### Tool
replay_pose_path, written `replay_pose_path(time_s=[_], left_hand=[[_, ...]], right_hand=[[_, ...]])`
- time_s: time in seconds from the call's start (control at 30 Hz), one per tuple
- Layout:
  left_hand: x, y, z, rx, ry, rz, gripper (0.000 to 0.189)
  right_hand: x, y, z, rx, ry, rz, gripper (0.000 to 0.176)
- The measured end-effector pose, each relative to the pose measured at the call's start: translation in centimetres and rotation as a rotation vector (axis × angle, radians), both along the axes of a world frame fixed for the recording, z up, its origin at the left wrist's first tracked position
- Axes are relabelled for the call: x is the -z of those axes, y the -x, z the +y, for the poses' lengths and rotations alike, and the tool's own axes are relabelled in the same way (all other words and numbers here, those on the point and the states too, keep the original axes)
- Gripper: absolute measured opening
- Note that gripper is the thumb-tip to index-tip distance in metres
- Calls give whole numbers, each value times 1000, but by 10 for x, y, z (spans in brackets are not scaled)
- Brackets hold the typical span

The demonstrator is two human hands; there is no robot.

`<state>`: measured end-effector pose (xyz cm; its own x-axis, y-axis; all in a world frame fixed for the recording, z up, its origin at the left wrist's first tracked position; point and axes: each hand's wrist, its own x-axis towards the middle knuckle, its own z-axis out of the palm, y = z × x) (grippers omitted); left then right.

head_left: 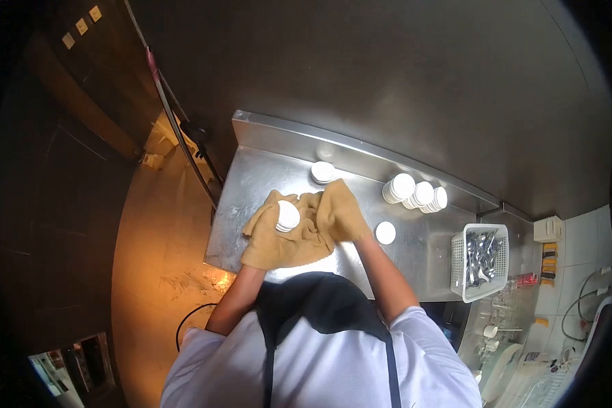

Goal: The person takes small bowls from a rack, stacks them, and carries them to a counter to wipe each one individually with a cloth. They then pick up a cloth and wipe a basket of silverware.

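A tan cloth (299, 246) covers both of my hands over the steel counter. My left hand (253, 273) is inside its left part, closed around a short stack of small white dishes (289, 215) whose faces poke out of the folds. On the right, my right hand (364, 239) is wrapped in a raised part of the same cloth and grips it; its fingers are hidden. Just beyond the cloth, another small white stack (323, 171) stands near the back of the counter. A single white dish (385, 232) lies to the right of my right hand.
Several taller stacks of white dishes (423, 194) stand along the counter's raised back edge (367, 149). A white basket (458, 262) full of metal cutlery (483, 255) is at the right end. Beyond it are glasses (502, 300). A hose (173, 122) hangs at the left.
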<state>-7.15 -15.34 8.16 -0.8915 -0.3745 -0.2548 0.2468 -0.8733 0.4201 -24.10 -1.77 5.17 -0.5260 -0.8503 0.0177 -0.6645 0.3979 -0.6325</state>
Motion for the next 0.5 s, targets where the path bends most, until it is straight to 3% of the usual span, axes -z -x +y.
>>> replay_pose_path(time_s=[0.03, 0.1, 0.17, 0.2, 0.27, 0.3, 0.33, 0.37, 0.4, 0.43, 0.5], left_hand=[[1, -1, -2, 33, -13, -37, 44], [14, 4, -16, 240, -210, 125, 37], [9, 0, -17, 267, -28, 121, 33], [-11, -5, -13, 191, 252, 37, 32], [-20, -7, -13, 4, 841, -52, 35], [-16, -8, -15, -116, 1142, -63, 38], [-13, -9, -13, -106, 1182, -61, 38], [-10, -10, -12, -97, 1223, -59, 38], [-12, -6, -13, 39, 1010, -37, 37], [-18, -2, -10, 139, 758, -28, 35], [-38, 8, 2, 243, 203, -79, 35]], right_hand=[[0, -8, 10, -11, 36, -53, 26], [-3, -16, 40, 41, -176, -126, 31], [-5, -22, 80, 102, -382, -200, 35], [-4, -28, 98, 137, -482, -237, 38], [10, -40, 136, 528, 341, -1113, 48], [4, -41, 140, 580, 613, -1326, 53], [-2, -42, 145, 615, 896, -1533, 57], [-5, -47, 147, 533, 1008, -1553, 61], [-10, -51, 141, 445, 1126, -1567, 65], [-7, -53, 132, 533, 1163, -1555, 72], [-28, -61, 99, 523, 1102, -1518, 67]])
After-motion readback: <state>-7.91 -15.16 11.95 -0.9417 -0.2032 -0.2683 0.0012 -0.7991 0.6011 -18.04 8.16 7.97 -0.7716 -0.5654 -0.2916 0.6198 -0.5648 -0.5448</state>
